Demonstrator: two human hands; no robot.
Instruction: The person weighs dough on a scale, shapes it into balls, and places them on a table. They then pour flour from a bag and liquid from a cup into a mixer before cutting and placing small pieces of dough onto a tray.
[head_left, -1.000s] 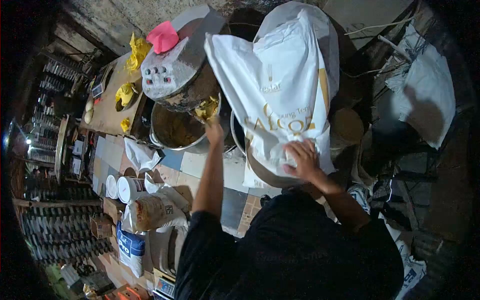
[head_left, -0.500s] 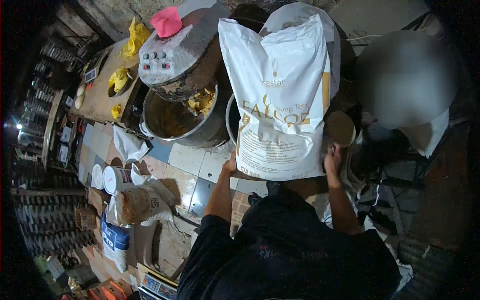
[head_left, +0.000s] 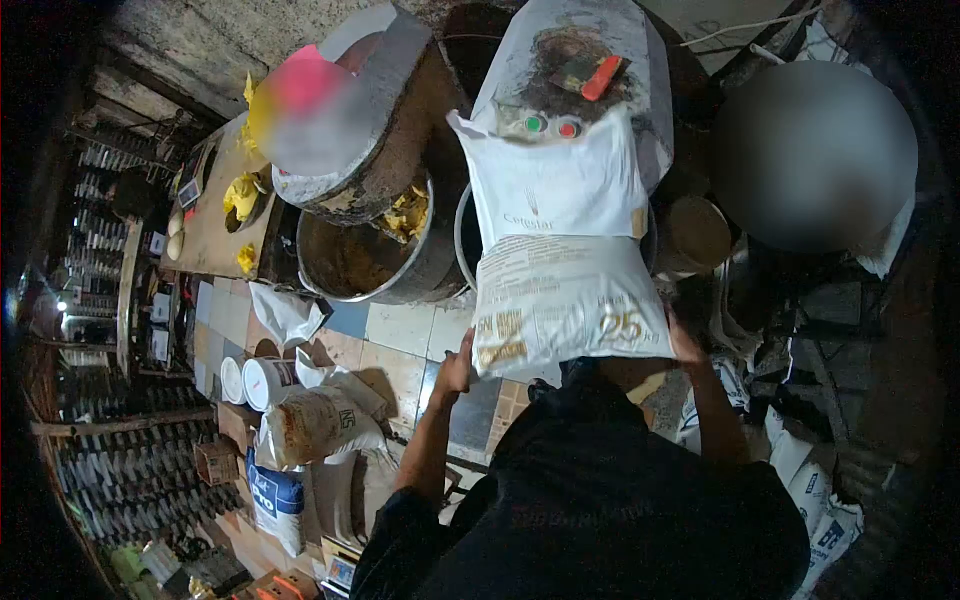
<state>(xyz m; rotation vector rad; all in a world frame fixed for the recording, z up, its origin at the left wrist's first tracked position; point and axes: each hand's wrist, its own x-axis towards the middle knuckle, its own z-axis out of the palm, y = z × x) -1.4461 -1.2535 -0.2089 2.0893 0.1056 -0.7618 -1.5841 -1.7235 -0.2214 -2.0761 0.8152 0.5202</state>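
A white printed sack [head_left: 560,310] marked 25 kg is held in front of my body, its full end toward me and its upper part bent away. My left hand [head_left: 457,370] is closed on the sack's near left corner, with the fingers partly underneath. At the near right corner my right hand [head_left: 686,342] grips the other side, fingers mostly hidden behind the sack. The sack's far end lies against a grey mixing machine [head_left: 645,110] with a green and a red button. Below it, a metal bowl [head_left: 463,245] shows only at its rim.
Left of the sack stands another mixing bowl [head_left: 350,292] with yellow dough [head_left: 405,215] inside. White buckets [head_left: 268,382] and filled sacks [head_left: 318,428] are on the tiled floor at left. A round container [head_left: 697,235] stands at right, near a person with a blurred head [head_left: 815,155].
The sack has tipped and bent, so its full lower end has risen and its top has dropped, uncovering the machine's buttons. Both hands still hold its lower corners.
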